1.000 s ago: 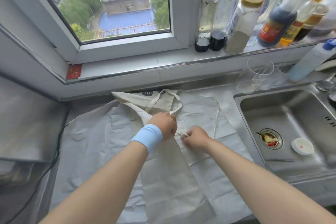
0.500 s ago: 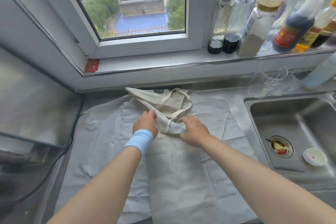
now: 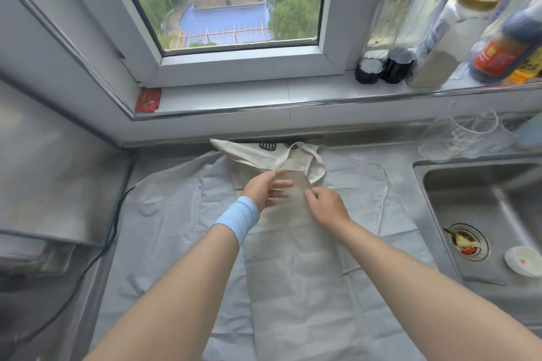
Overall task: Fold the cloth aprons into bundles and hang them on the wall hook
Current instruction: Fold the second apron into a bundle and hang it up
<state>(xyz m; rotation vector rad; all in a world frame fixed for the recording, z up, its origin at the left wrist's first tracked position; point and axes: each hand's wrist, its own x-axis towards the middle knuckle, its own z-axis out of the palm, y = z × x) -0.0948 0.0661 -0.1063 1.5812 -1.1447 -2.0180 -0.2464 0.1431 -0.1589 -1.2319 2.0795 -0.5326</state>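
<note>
Left hand risen, grip unclear; right hand pinches beige apron atop white apron: two aprons.

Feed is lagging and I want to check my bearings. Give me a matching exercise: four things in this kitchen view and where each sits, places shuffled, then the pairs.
Things:
1. cream apron
2. small white dish
3. blue wristband
4. flat red packet

Places:
A. in the sink basin
B. around the person's left wrist
C. at the left corner of the windowsill
D. lying on top of the spread white apron

Pairs: 1-D; 2-A; 3-B; 4-C.
</note>
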